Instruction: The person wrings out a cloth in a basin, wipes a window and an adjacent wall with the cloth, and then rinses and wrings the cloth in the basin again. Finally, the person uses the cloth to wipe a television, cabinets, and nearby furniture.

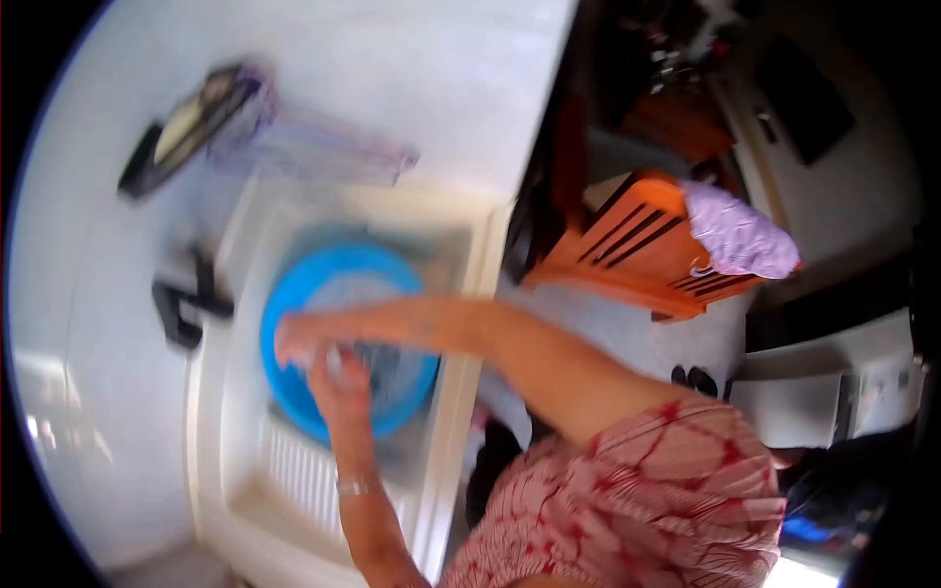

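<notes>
A round blue basin (279, 392) stands in a pale sink (235, 490), with whitish, cloudy contents and a dark patch inside. My right hand (302, 338) reaches over the basin with its fingers bent down against my left hand. My left hand (338, 384), with a light band on the wrist, is closed beside it. Something small and whitish shows between the two hands, too blurred to name. Motion smears the fingers of both hands.
A black tap (191, 302) sticks out from the white wall by the sink. A dark-framed holder (186, 127) hangs there with a purple net-like thing (323, 142). Behind are an orange wooden chair (637, 240) with a lilac cloth (740, 235) and a white appliance (794, 402).
</notes>
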`<state>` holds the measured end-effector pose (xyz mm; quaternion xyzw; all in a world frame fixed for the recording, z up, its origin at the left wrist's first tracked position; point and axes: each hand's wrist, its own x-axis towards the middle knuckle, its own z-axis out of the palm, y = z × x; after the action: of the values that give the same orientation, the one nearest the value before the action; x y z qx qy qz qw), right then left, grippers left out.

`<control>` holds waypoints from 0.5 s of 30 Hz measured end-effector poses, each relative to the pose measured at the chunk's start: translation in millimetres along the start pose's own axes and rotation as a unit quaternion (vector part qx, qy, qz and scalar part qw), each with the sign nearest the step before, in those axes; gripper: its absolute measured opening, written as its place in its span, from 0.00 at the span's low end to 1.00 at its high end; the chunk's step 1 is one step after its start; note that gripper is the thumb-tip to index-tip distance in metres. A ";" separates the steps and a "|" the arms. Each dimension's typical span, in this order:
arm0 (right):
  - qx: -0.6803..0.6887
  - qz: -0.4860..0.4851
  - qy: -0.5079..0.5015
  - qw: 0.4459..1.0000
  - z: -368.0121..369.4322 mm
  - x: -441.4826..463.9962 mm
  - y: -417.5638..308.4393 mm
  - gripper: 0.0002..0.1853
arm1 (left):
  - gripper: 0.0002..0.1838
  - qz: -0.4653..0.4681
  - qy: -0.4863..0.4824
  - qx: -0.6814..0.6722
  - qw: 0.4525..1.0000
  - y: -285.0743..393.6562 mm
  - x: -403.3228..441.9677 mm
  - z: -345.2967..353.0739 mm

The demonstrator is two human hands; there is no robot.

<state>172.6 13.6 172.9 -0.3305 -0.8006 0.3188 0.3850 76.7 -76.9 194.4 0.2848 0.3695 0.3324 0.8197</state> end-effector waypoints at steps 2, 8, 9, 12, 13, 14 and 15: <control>0.086 0.137 0.040 0.986 -6.8 -1.9 -35.2 0.18 | 0.09 -0.060 0.053 -0.013 0.997 -2.6 2.0 -1.1; 0.208 0.197 0.143 0.947 -14.8 -10.3 -58.7 0.19 | 0.07 -0.014 0.070 0.072 0.995 -7.3 -3.8 17.4; 0.219 0.199 0.154 0.943 -13.6 -10.7 -60.7 0.19 | 0.06 -0.014 0.080 0.095 0.992 -7.8 -3.9 20.0; 0.259 0.204 0.177 0.927 -16.4 -16.3 -63.4 0.19 | 0.06 -0.020 0.087 0.142 0.986 -18.1 7.5 16.9; 0.269 0.205 0.183 0.923 -16.9 -17.7 -63.4 0.19 | 0.07 -0.030 0.093 0.167 0.981 -20.2 9.9 17.9; 0.275 0.206 0.190 0.920 -17.3 -21.0 -63.3 0.20 | 0.07 -0.027 0.088 0.170 0.981 -23.1 10.9 21.1; 0.275 0.208 0.195 0.918 -18.3 -24.8 -62.8 0.20 | 0.07 -0.013 0.111 0.189 0.976 -27.1 8.5 25.8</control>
<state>181.9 -37.3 220.0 -0.4265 -0.5032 0.5288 0.5341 110.6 -92.9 186.1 0.3912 0.5180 0.2751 0.7092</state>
